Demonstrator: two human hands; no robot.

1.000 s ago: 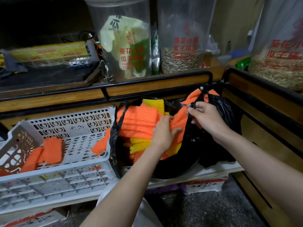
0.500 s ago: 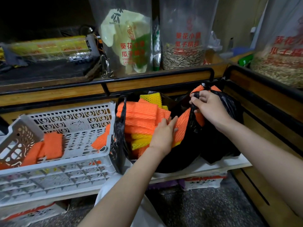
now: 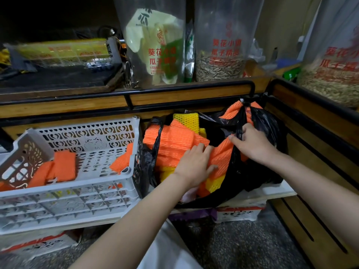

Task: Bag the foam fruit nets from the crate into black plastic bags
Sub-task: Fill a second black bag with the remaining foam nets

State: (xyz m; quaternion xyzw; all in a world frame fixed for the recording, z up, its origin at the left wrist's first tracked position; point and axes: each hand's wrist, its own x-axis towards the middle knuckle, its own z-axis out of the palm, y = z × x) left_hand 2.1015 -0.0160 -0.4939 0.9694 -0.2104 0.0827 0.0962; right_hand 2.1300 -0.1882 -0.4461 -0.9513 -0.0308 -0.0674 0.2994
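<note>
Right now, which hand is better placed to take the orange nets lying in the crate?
Likely left. The left hand lies flat on the bagged nets, nearer the crate and its orange nets. The right hand holds the black bag handle, farther away.

floor: speckled grey | shelf: wood, black rail (seed bins on top) | light: dim

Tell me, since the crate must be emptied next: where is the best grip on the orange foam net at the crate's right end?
Probably pinch the orange foam net by its upper corner, coming from above through the open top of the crate. It leans tilted at the right wall, so that corner stands free.
</note>
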